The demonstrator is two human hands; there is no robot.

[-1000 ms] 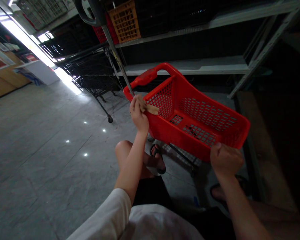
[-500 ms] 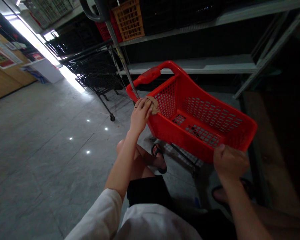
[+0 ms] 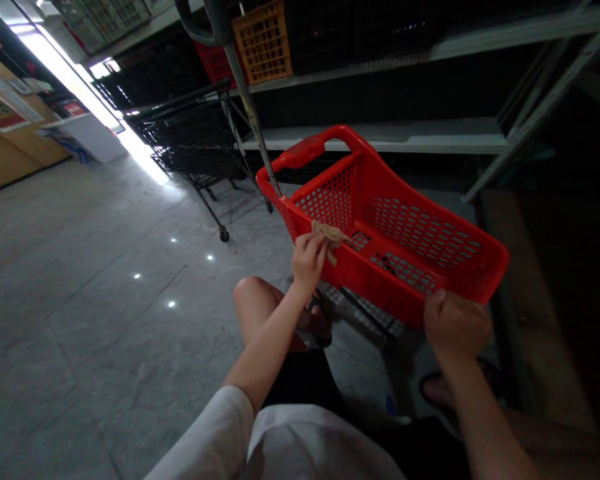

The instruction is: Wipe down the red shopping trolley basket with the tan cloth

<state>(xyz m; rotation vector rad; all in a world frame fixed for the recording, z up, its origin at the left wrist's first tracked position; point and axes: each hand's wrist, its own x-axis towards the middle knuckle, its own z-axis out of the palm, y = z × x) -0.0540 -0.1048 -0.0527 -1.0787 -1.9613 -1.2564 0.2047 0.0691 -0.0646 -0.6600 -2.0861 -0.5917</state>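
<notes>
A red plastic shopping cart (image 3: 375,293) with perforated walls stands in front of me. My left hand (image 3: 309,259) is closed on a crumpled tan cloth (image 3: 331,233), which lies over the cart's near top rim, left of its middle. Over the same rim at the near right corner, my right hand (image 3: 457,327) is closed, its fingers wrapped around the edge. Inside, the basket shows its slotted floor. A metal pole (image 3: 253,117) with a dark curved top rises beside the handle end.
Behind the cart runs a metal shelf rack (image 3: 395,133), with an orange crate (image 3: 263,43) on an upper level. A dark wire trolley (image 3: 190,140) stands at the back left. Grey tiled floor (image 3: 105,300) spreads to the left; a wooden board (image 3: 535,307) lies at the right.
My left hand has slid the cloth along the near rim, away from the handle end and toward the right. My right hand keeps its hold on the corner.
</notes>
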